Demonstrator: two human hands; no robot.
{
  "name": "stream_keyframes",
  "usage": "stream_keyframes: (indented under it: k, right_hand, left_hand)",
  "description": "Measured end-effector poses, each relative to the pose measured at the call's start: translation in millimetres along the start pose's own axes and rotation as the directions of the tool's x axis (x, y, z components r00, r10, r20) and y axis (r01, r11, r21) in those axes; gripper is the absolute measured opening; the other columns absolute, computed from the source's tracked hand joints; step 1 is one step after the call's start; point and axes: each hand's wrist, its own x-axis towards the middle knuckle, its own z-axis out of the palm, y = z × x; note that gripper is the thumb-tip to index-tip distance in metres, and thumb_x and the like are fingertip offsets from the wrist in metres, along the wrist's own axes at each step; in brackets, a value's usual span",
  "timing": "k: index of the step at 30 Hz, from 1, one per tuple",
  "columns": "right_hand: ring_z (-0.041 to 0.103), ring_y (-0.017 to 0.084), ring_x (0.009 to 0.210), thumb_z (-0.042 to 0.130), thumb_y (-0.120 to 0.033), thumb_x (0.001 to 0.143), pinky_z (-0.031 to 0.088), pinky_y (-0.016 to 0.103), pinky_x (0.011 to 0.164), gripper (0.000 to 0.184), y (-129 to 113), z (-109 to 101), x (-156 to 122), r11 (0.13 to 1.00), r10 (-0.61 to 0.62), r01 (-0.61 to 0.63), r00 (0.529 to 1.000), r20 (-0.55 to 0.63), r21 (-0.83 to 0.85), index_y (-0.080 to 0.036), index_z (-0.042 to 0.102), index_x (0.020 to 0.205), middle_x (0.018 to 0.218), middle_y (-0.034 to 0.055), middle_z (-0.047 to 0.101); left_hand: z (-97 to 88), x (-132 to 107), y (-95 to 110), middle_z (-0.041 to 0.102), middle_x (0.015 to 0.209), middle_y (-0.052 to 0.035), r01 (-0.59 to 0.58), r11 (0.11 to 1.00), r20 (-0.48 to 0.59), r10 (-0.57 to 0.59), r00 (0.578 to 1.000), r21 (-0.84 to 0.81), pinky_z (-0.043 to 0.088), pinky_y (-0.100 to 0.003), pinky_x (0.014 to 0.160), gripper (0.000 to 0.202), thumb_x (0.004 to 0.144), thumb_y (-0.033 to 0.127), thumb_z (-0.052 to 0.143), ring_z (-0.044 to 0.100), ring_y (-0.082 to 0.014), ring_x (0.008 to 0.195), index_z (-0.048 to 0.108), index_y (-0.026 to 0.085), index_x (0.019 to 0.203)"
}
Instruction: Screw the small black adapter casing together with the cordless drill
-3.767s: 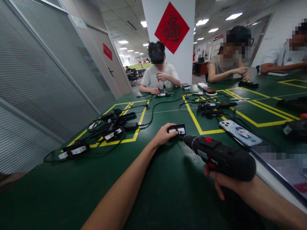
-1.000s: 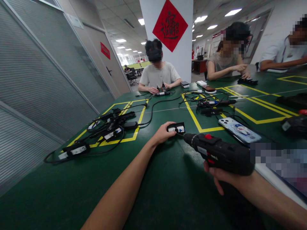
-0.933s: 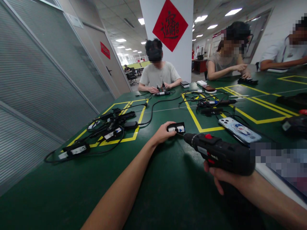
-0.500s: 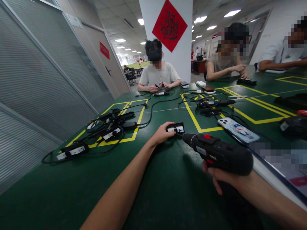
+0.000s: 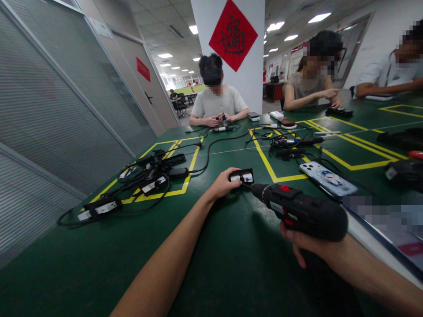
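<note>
My left hand [image 5: 223,183] grips the left end of a small black adapter with white labels [image 5: 242,176], holding it down on the green table [image 5: 205,264]. My right hand [image 5: 306,251] is wrapped round the handle of a black cordless drill with a red switch [image 5: 302,211]. The drill lies level and its bit tip touches the adapter's near right edge.
A heap of black adapters and cables [image 5: 148,174] lies left inside yellow tape lines. A phone [image 5: 327,178] rests to the right of the adapter, more cables and tools [image 5: 291,145] behind it. Three other people sit at the far side, one working on an adapter [image 5: 220,129].
Hardly anything has moved. Both hands, the drill and the adapter stay in place, with only a slight shift of the view.
</note>
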Motion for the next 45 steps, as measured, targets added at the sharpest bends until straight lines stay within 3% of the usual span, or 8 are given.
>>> stream_keyframes:
  k: [4,13,24,28,31,36,42,45]
  right_hand:
    - [0.062,0.018,0.061,0.052,-0.035,0.085,0.047,0.032,0.063,0.017,-1,0,-1,0.997,0.047,-0.048,0.999,-0.023,-0.067,-0.021,0.061,0.089,0.058,-0.0014,0.059]
    - [0.062,0.016,0.059,0.054,-0.035,0.084,0.048,0.030,0.061,0.017,-1,0,-2,0.999,0.034,-0.034,0.999,-0.017,-0.019,-0.020,0.061,0.089,0.058,-0.0010,0.059]
    - [0.065,0.018,0.061,0.055,-0.034,0.084,0.051,0.031,0.061,0.021,0,-2,-2,0.999,0.015,-0.014,1.000,-0.004,0.043,-0.020,0.059,0.099,0.063,0.0003,0.062]
    - [0.066,0.018,0.061,0.054,-0.036,0.084,0.051,0.031,0.060,0.019,14,-4,4,1.000,0.009,-0.008,1.000,-0.012,0.006,-0.020,0.060,0.091,0.063,0.0000,0.063]
    - [0.063,0.013,0.045,0.059,-0.038,0.080,0.048,0.027,0.046,0.019,33,-5,18,0.999,0.039,-0.039,0.999,-0.001,0.027,-0.021,0.056,0.088,0.069,-0.0003,0.066]
    - [0.058,0.012,0.036,0.062,-0.034,0.074,0.045,0.025,0.038,0.017,44,-3,29,0.999,0.039,-0.040,0.999,0.030,0.031,-0.019,0.054,0.076,0.050,-0.0049,0.058]
    - [0.061,0.011,0.040,0.059,-0.032,0.078,0.047,0.025,0.042,0.017,36,1,18,0.998,0.018,-0.014,0.999,-0.050,0.063,-0.020,0.052,0.088,0.069,-0.0021,0.064]
    - [0.061,0.012,0.040,0.060,-0.032,0.078,0.047,0.025,0.040,0.021,38,0,19,0.999,0.023,-0.021,0.998,-0.057,0.036,-0.020,0.050,0.093,0.064,-0.0032,0.064]
  left_hand:
    - [-0.5,0,-1,0.061,0.107,-0.0080,-0.010,1.000,0.009,0.010,1.000,0.010,0.049,-0.032,0.081,0.053,0.068,0.024,0.061,0.060,-0.0173,0.089,0.050,0.015,0.119]
    - [-1.1,0,1,0.060,0.108,-0.0081,-0.002,1.000,0.007,0.002,1.000,0.008,0.048,-0.032,0.082,0.052,0.069,0.025,0.062,0.059,-0.0177,0.090,0.050,0.015,0.119]
    - [-0.9,0,3,0.060,0.109,-0.0079,-0.008,1.000,-0.001,0.008,1.000,0.022,0.047,-0.031,0.082,0.052,0.069,0.026,0.062,0.059,-0.0177,0.091,0.051,0.015,0.118]
    - [-0.9,0,2,0.060,0.107,-0.0077,-0.015,1.000,0.000,0.015,1.000,0.027,0.048,-0.030,0.080,0.051,0.069,0.026,0.062,0.059,-0.0171,0.089,0.051,0.015,0.117]
    - [-0.3,0,1,0.061,0.106,-0.0079,-0.003,1.000,-0.008,0.004,1.000,0.027,0.048,-0.029,0.078,0.052,0.068,0.025,0.062,0.059,-0.0160,0.086,0.051,0.014,0.118]
    - [0.1,1,0,0.061,0.104,-0.0078,0.006,1.000,-0.007,-0.006,1.000,0.002,0.048,-0.029,0.076,0.052,0.068,0.025,0.062,0.059,-0.0157,0.084,0.052,0.014,0.117]
    - [0.5,1,-2,0.061,0.104,-0.0076,-0.008,1.000,-0.011,0.008,1.000,-0.024,0.048,-0.028,0.075,0.051,0.068,0.024,0.062,0.059,-0.0156,0.085,0.052,0.015,0.117]
    - [0.6,1,-1,0.061,0.106,-0.0076,-0.010,1.000,-0.010,0.010,1.000,-0.023,0.048,-0.028,0.077,0.051,0.068,0.023,0.062,0.060,-0.0159,0.086,0.052,0.015,0.117]
